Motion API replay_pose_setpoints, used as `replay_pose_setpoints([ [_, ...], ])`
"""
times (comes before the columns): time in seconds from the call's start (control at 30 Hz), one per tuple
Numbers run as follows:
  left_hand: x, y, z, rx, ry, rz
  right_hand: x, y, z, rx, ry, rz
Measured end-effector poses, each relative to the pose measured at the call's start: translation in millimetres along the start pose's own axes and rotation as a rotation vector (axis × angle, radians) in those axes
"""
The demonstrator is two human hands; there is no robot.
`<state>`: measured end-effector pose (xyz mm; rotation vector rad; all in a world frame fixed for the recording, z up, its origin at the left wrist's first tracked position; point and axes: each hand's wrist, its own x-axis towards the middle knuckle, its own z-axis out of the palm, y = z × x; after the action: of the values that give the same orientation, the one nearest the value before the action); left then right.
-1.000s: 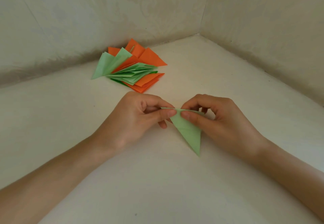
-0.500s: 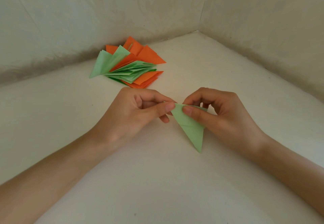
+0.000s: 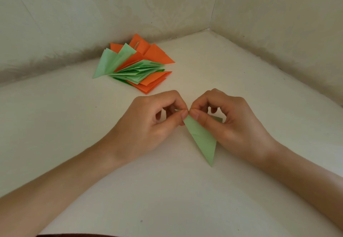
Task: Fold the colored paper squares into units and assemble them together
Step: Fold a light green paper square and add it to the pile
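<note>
A light green paper unit point(image 3: 203, 140), folded into a long narrow triangle, points down toward me in the middle of the view. My left hand point(image 3: 152, 123) pinches its top corner between thumb and forefinger. My right hand point(image 3: 230, 123) pinches the same top edge right beside it, thumb on the front face, fingertips of both hands nearly touching. The upper part of the paper is hidden behind my fingers. A pile of folded orange and green units point(image 3: 135, 66) lies behind my hands near the back wall.
The work surface point(image 3: 167, 190) is off-white and sits in a corner. Walls rise close behind the pile and along the right side point(image 3: 278, 23). Bare surface lies in front of and to both sides of my hands.
My two hands have drawn closer together at the top of the green unit, so the fingertips now almost meet. The unit's top edge, wide before, is now narrower; its tip still points toward me.
</note>
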<state>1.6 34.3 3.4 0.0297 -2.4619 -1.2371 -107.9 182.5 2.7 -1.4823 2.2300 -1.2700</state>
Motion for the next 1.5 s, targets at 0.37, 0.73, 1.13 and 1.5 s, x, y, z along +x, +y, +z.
replay_pose_setpoints([
  [0.37,5,-2,-3,-0.268,0.072,-0.143,5,-2,-9,0.348,-0.081,0.162],
  [0.73,8,-1,-10,-0.361,0.11,-0.191,6,2,-13,0.45,-0.185,0.156],
  [1.13,9,-6,-11,-0.496,0.274,-0.352,2,6,-7,-0.153,-0.037,-0.175],
  [1.5,9,0,-5,-0.595,0.078,-0.317,3,0,-8,-0.009,0.182,-0.09],
])
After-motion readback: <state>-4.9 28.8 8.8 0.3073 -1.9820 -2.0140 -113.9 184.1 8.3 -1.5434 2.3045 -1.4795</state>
